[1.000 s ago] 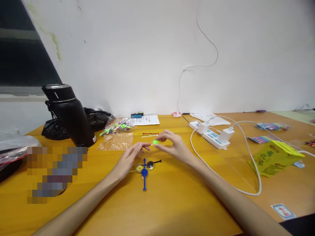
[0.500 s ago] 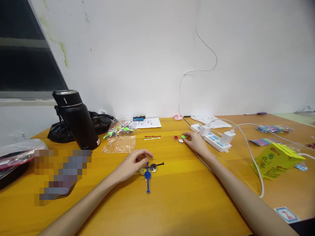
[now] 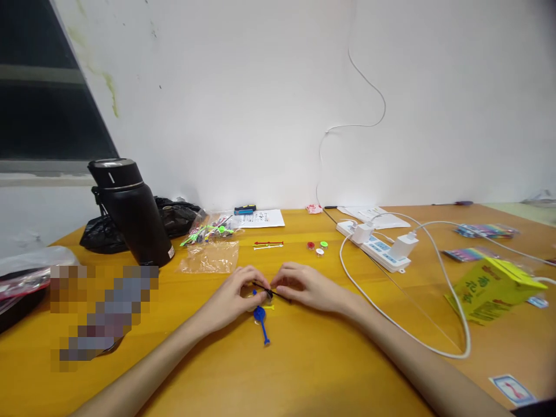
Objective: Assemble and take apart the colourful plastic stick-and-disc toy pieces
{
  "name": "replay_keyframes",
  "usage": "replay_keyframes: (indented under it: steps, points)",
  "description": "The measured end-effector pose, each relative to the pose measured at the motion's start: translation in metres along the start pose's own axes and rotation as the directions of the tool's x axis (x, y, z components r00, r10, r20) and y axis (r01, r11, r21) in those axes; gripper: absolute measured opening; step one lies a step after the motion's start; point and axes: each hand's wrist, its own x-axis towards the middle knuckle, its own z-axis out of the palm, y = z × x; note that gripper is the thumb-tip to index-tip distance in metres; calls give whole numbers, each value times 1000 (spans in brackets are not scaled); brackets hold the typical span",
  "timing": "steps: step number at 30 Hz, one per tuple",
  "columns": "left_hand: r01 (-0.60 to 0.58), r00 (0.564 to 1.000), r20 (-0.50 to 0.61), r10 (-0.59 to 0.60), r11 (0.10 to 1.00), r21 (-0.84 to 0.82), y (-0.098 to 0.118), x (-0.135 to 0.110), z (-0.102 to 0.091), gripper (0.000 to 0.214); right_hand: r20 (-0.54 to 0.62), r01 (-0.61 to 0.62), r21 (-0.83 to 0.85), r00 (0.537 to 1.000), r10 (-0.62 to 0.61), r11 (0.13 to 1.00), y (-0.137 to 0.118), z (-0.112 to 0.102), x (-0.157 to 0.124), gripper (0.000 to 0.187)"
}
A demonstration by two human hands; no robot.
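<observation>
Head view: left hand [image 3: 237, 295], right hand [image 3: 306, 286], pinched closed on black arrow [image 3: 270, 291]; blue arrow [image 3: 259, 314], six o'clock, seemingly assembled; red arrow [image 3: 268, 243], twelve, loose.

Looks like a plain indoor room, perhaps an office or study corner; impossible to say which for certain. Has, reading the clock from the near edge, a wood-grain table [image 3: 325, 362] up against a bare, marked white wall [image 3: 243, 104] at twelve, with printed sheets [image 3: 267, 218] there. Shows a power strip [image 3: 379, 248] with white adapters [image 3: 402, 246] at one, and an apparent dark window [image 3: 39, 121] between ten and eleven.
</observation>
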Motion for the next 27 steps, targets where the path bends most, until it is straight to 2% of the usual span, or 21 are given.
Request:
replay_keyframes:
  steps: [4,9,14,16,18,20,23,27]
  points:
    - [-44,993,-106,43,999,-2,4,3,-1,16,22,-104,294,995,102,950,-2,10,4,30]
    - [-88,985,-141,95,995,51,10,1,-4,13,81,-160,631,987,140,759,-2,14,8,40]
    - [-41,996,-84,27,985,-167,12,1,1,15,129,-189,735,982,139,652,0,12,7,43]
    - [-33,997,-76,9,949,-313,12,1,5,16,123,-182,776,983,137,604,0,11,7,44]
    - [-27,997,-72,-5,898,-439,14,1,10,28,113,-170,810,984,136,562,-1,11,7,44]
    - [7,999,-29,-24,868,-497,16,0,14,36,111,-163,831,986,127,532,-2,13,7,42]
    - [54,998,42,-39,893,-448,20,-2,17,25,125,-154,852,988,90,500,-4,16,6,39]
    - [23,1000,6,-22,968,-251,27,-4,11,22,141,-156,868,988,68,471,-6,18,4,33]
